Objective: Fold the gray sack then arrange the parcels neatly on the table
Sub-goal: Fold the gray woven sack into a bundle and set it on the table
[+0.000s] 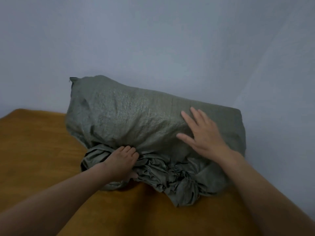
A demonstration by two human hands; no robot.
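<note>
A bulging gray woven sack (129, 114) lies on its side on the table (34, 150), which is covered by a mustard-yellow cloth. Its bunched mouth points toward me at the near edge. My left hand (121, 161) grips the gathered fabric at the sack's mouth, fingers curled into the folds. My right hand (202, 132) rests flat on the sack's upper right side with fingers spread. Whatever fills the sack is hidden inside; no parcels show.
A plain pale blue-gray wall (153, 40) stands right behind the sack. The yellow cloth stretches to the left and toward me, and the table's right edge runs diagonally below my right forearm.
</note>
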